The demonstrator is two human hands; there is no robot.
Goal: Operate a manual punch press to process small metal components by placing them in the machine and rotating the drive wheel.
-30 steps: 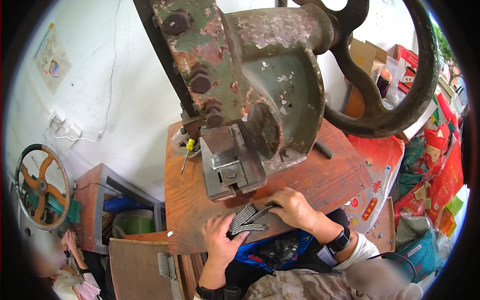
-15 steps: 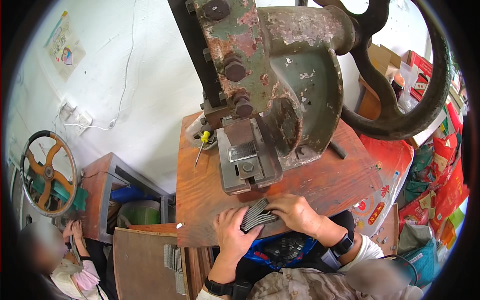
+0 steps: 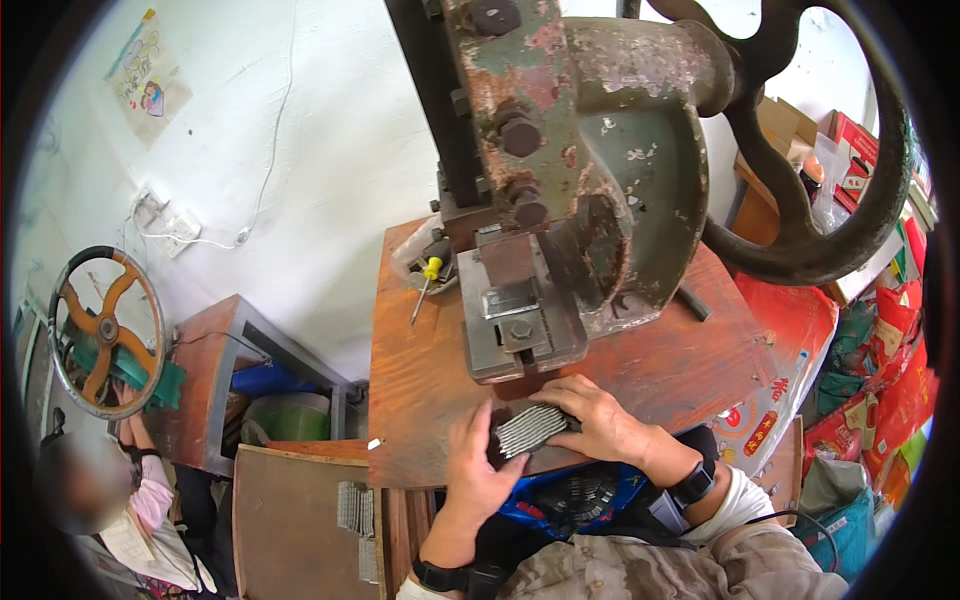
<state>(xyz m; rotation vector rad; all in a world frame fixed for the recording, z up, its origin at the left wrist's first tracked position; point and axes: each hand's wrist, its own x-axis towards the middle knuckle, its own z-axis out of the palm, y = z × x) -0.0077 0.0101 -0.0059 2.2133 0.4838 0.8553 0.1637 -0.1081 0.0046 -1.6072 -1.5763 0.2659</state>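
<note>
Bag (image 3: 626, 484) of blue plastic lies open at the person's lap, below the near edge of the wooden table (image 3: 430, 410), and holds a heap of dark metal pieces (image 3: 572, 503) too small to count. A clear tub (image 3: 408, 252) stands on the table beside the green press (image 3: 655, 215), with small dark parts in it that are hard to make out and a yellow-handled screwdriver (image 3: 432, 269) slanting across its rim. A green bucket (image 3: 288, 424) sits under the side table (image 3: 205, 390); its contents cannot be told.

Two hands share one stack of grey metal strips (image 3: 532, 430) at the table's near edge. The left hand (image 3: 476, 472) grips its left end, thumb on the near side; the right hand (image 3: 605, 425) curls over its far edge and right end. Both grips are narrow, closed round the strips, which lie too tightly for a sure count. Two more bunches of strips (image 3: 355, 508) rest on a wooden board (image 3: 290, 530) at lower left. Two wheels show, one on the press and one at far left, and three large bolt heads stud the press front. One co-worker (image 3: 150, 500) sits at lower left.

Half a second ago the stack was fanned unevenly; now its strips line up in a neat block, and the press appears farther right in the view
</note>
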